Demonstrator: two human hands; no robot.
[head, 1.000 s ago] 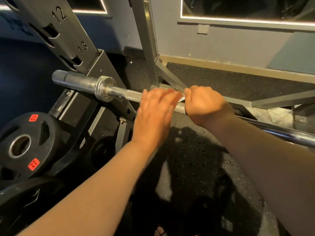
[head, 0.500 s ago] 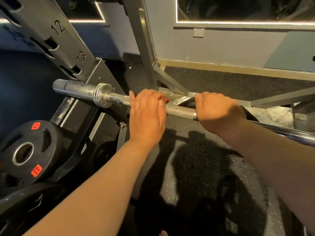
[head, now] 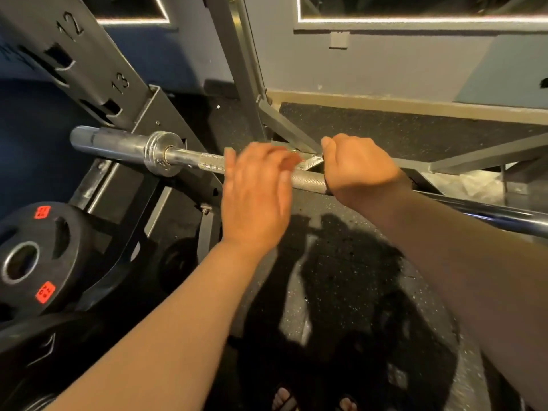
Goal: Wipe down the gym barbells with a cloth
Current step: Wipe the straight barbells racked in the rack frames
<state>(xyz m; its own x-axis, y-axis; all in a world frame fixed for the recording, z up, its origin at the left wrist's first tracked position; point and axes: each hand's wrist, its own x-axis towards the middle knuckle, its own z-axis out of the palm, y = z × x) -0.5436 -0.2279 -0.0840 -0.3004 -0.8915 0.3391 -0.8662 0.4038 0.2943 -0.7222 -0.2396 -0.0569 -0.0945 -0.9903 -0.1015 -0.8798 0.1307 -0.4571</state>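
The barbell [head: 189, 158] sits low and runs from its sleeve end at far left, past the collar [head: 163, 152], down to the right edge of the shot. It crosses in front of the black rack upright [head: 89, 54] stamped 12 and 13.

The right hand [head: 361, 170] is wrapped over the knurled part of the bar with knuckles up and fingers curled round it, so that's a proper grip. The left hand [head: 255, 197] is just beside it on the left and pretty motion-blurred. Its fingers are mostly straight and laid across the top of the bar, not closed round anything I can see. I honestly can't tell whether the palm is pressing on the steel or just above it.

Between the two hands, right against the right hand's thumb side, there's a pale shiny scrap [head: 311, 163]. It could be fabric or it could be metal from the grey frame [head: 237, 69] behind, too small to call.

Black weight plates [head: 59, 232] with orange stickers are stacked at near left. The speckled rubber floor [head: 341, 262] is underneath, and toes [head: 284, 396] poke in at the bottom edge.
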